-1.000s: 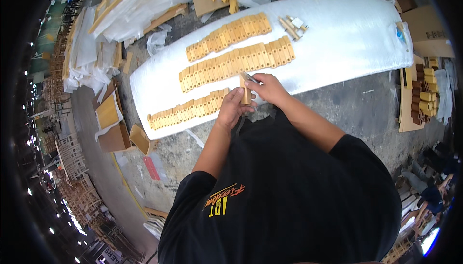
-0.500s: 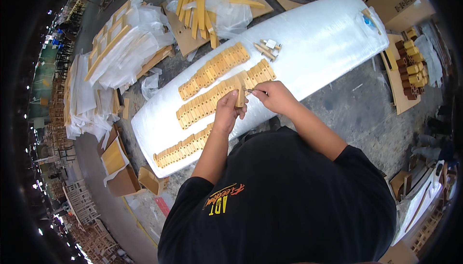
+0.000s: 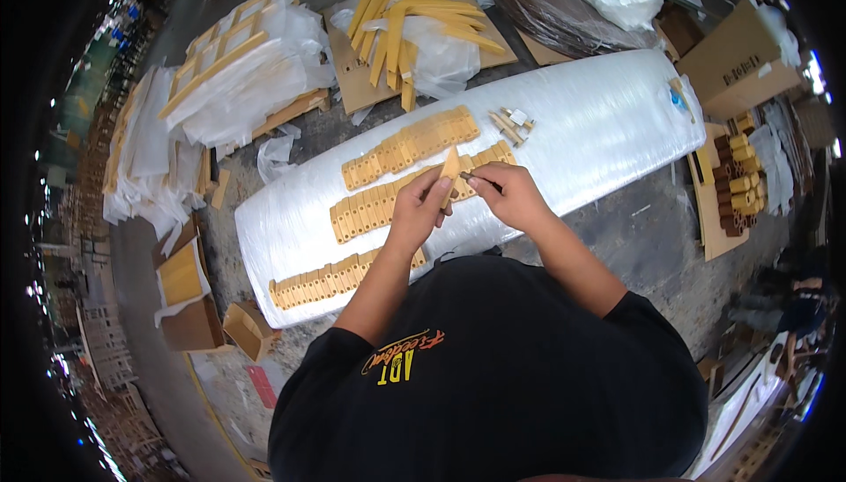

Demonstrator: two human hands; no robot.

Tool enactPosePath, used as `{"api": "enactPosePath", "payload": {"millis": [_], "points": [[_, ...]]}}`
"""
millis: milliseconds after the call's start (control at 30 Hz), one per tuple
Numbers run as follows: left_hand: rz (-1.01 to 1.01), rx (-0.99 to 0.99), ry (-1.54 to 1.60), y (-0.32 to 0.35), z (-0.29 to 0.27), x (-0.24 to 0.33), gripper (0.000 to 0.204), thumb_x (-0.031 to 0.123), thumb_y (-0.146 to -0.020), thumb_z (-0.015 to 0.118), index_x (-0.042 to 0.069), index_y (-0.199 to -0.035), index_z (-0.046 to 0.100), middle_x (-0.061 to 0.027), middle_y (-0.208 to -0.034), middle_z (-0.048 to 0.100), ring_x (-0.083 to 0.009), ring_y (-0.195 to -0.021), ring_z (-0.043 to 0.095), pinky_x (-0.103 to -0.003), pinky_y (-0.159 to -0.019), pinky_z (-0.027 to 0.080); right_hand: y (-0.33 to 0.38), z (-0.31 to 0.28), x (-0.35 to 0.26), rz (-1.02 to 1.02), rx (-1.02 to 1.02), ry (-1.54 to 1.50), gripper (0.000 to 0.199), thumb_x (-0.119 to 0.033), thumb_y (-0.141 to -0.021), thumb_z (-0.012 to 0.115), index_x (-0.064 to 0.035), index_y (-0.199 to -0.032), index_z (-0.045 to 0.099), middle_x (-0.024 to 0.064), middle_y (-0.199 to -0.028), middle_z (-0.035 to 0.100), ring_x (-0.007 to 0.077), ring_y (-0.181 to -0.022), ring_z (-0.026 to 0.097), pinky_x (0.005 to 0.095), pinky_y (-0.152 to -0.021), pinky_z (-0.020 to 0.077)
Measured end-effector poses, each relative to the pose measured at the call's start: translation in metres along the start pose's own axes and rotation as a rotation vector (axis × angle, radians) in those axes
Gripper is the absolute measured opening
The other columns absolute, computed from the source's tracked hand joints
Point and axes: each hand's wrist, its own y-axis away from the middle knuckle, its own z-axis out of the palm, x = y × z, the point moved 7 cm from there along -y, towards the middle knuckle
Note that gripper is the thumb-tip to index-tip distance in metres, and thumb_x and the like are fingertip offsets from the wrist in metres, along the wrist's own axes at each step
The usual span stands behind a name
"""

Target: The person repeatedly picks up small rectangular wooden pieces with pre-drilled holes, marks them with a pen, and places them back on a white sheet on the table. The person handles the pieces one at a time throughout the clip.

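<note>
Over the middle of a long film-wrapped surface (image 3: pixel 599 116), my left hand (image 3: pixel 423 204) is closed around a small light-wood block (image 3: pixel 451 167) and holds it tilted. Close against the block's right side, my right hand (image 3: pixel 511 196) pinches a small dark, thin piece (image 3: pixel 467 176), too small to name. Whether its tip sits in the block I cannot tell. Similar wooden blocks with round holes lie side by side on the film: a far row (image 3: pixel 410 145), a middle row (image 3: pixel 374 211) partly behind my hands, and a near row (image 3: pixel 317 281) beside my left forearm.
Several wooden pegs or tools (image 3: pixel 511 125) lie beyond my right hand. Yellow wooden strips (image 3: pixel 414 19) rest on cardboard at the back. Film-covered frames (image 3: pixel 256 68) are stacked at the back left. Brown and yellow parts (image 3: pixel 740 178) stand at the right, near a large carton (image 3: pixel 736 59).
The block in my left hand has turned and now shows a narrower, pointed outline. My right hand stays close beside it with the dark piece. The whole view has shifted slightly.
</note>
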Motion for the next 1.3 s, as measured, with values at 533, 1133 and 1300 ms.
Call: {"api": "enactPosePath", "payload": {"millis": [533,1133,1300], "points": [[0.672,-0.105,-0.574,0.026,-0.005,0.115,0.041,0.020,-0.091,0.075,0.000,-0.126,0.065,-0.0157,-0.095,0.067,-0.0284,-0.081,0.066,-0.035,-0.071,0.051,-0.008,-0.007,-0.033,0.230,-0.438,-0.800,0.029,-0.024,-0.100,0.064,0.0040,-0.101,0.071,0.0019,-0.069,0.058,0.0040,-0.051,0.039,0.0199,-0.045,0.0278],[0.583,-0.143,-0.398,0.047,-0.013,0.153,0.042,0.014,-0.079,0.085,0.003,-0.118,0.070,-0.0108,-0.101,0.071,-0.0226,-0.085,0.066,-0.034,-0.073,0.051,-0.007,-0.038,-0.091,-0.239,-0.223,-0.539,0.021,-0.016,-0.094,0.071,0.0057,-0.094,0.070,0.0119,-0.081,0.066,0.0107,-0.059,0.054,0.0248,-0.053,0.0418],[0.737,-0.092,-0.326,0.053,-0.023,0.147,0.040,0.009,-0.082,0.083,0.000,-0.118,0.068,-0.0104,-0.103,0.072,-0.0203,-0.088,0.066,-0.032,-0.079,0.051,-0.011,-0.029,-0.089,-0.203,-0.239,-0.643,0.016,-0.011,-0.092,0.073,0.0040,-0.097,0.070,0.0099,-0.088,0.066,0.0107,-0.066,0.058,0.0243,-0.058,0.0454]]}}
